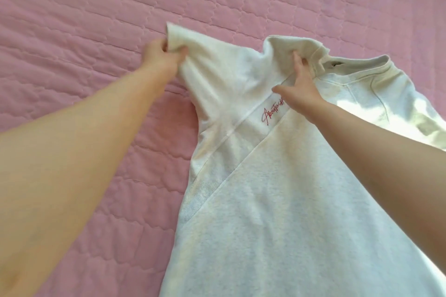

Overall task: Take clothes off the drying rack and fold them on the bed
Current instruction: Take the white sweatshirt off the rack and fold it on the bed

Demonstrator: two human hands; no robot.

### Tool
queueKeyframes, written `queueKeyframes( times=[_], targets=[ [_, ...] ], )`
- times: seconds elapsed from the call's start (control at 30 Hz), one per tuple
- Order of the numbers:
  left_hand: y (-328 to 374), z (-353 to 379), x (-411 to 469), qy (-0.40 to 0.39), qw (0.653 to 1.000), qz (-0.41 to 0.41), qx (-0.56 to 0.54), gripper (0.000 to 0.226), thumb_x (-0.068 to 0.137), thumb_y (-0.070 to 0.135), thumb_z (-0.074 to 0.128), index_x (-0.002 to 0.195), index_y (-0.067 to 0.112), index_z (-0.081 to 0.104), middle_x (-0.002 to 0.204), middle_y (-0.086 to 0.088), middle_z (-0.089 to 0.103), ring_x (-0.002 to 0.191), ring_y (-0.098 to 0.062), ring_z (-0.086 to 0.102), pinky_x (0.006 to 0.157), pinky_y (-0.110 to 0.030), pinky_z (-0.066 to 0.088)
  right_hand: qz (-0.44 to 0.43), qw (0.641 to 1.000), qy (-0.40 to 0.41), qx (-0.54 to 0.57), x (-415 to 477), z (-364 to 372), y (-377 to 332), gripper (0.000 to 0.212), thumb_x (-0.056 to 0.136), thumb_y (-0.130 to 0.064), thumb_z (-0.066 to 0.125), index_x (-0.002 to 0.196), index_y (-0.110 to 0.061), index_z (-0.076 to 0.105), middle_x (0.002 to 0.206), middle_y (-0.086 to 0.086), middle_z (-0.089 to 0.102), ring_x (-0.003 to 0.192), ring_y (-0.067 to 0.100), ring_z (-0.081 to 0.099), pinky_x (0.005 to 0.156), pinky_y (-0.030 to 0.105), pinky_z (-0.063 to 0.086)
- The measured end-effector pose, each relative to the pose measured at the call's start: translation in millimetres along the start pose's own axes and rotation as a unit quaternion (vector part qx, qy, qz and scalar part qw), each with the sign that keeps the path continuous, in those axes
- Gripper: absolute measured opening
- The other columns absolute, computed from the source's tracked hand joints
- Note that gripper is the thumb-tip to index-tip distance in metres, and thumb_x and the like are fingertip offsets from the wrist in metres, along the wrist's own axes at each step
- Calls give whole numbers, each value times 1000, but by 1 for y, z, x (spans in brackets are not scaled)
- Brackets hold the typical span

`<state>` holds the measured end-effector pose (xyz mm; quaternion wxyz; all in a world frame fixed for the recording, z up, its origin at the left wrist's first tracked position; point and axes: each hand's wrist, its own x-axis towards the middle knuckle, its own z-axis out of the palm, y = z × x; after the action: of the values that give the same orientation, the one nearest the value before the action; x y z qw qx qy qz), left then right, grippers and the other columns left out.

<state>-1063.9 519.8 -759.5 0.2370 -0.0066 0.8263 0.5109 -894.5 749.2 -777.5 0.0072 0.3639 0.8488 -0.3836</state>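
the sweatshirt (277, 200) is lying spread on the bed (72, 19), so the taking-down is done for this piece (no other clothes are showing); the folding is looking barely begun; the left hand (164, 55) is gripping the end of one sleeve (217, 75), holding it raised off the quilt; the right hand (299, 84) is pressing straight-fingered near the collar (386, 60), its tips hidden under a fold; the other sleeve (410, 108) and the body are lying unfolded.

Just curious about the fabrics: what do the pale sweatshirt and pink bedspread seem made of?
Sweatshirt: probably cotton-blend knit, matte, judging by its heathered surface and ribbed panel. Bedspread: padded quilted cloth, matte; stitched lines puff it up. Fibre unclear.
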Motion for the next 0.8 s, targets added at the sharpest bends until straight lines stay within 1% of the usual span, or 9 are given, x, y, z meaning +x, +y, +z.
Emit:
queueKeyframes(
  times=[0.1, 0.17, 0.23, 0.37, 0.47, 0.53, 0.67, 0.73, 0.8],
  targets=[
    [1, -19, 11, 82, 994, 46, 59, 16, 87, 25, 63, 102, 20, 60, 100, 1, 60, 88, -16, 56, 80, -32, 49, -2, 998, -15, -61, 3, 1, 1, 93, 80, -13, 62, 153, -36, 8, 162, -3, -8, 149, 17, 5, 115, 43, 27],
    [-8, -20, 6, 118, 985, -26, 124, 46, 82, 19, 68, 124, 16, 50, 123, -2, 55, 104, -21, 56, 90, -33, 49, 31, 989, -58, -131, 4, 3, 2, 90, 83, -19, 62, 153, -37, 9, 162, -1, -5, 148, 21, 8, 114, 51, 26],
    [-25, -21, -4, 146, 977, -120, 99, 58, 79, 19, 71, 129, 8, 44, 134, -12, 50, 112, -27, 56, 89, -33, 49, 54, 980, -46, -187, -1, 11, 1, 86, 85, -24, 62, 153, -36, 9, 162, 1, -1, 148, 23, 9, 113, 52, 25],
    [-52, -19, -22, 20, 981, -155, -117, 10, 89, 15, 60, 93, 10, 67, 95, -8, 68, 94, -22, 63, 80, -26, 49, 19, 981, 19, -194, -25, 28, -7, 72, 93, -27, 52, 153, -28, 14, 162, 4, 5, 148, 23, 7, 114, 51, 19],
    [-47, -20, -34, -46, 955, -148, -253, 29, 95, 0, 44, 91, 18, 65, 85, 6, 66, 82, -7, 61, 78, -15, 49, -28, 978, -12, -207, -47, 46, -3, 63, 96, -31, 45, 153, -27, 17, 162, 3, 7, 148, 22, 7, 116, 49, 15],
    [-45, -26, -37, -79, 971, -83, -209, 41, 86, -11, 43, 92, 21, 68, 76, 12, 70, 78, -4, 65, 81, -18, 48, -37, 967, -50, -247, -59, 57, 5, 60, 100, -38, 37, 153, -31, 11, 163, 1, -2, 149, 21, -1, 118, 47, 8],
    [-41, -26, -43, -90, 996, -4, -7, 33, 79, 16, 77, 109, 24, 65, 103, 9, 69, 102, -8, 63, 94, -23, 48, -33, 956, -78, -282, -65, 64, 16, 60, 101, -47, 27, 153, -36, -2, 161, -3, -15, 148, 19, -14, 118, 46, 1],
    [-37, -19, -44, -68, 995, -39, -69, 54, 75, 22, 83, 118, 15, 51, 112, 2, 64, 100, -8, 64, 90, -24, 52, -25, 952, -89, -290, -63, 64, 16, 61, 101, -48, 26, 152, -37, -5, 161, -3, -18, 148, 19, -16, 118, 46, 0],
    [-27, -16, -44, -99, 962, -107, -230, 45, 82, 19, 77, 118, 11, 51, 108, 0, 67, 95, -9, 66, 83, -22, 55, -17, 950, -99, -297, -63, 65, 15, 62, 101, -49, 26, 152, -37, -8, 160, -4, -20, 147, 19, -17, 118, 46, -1]
  ],
)
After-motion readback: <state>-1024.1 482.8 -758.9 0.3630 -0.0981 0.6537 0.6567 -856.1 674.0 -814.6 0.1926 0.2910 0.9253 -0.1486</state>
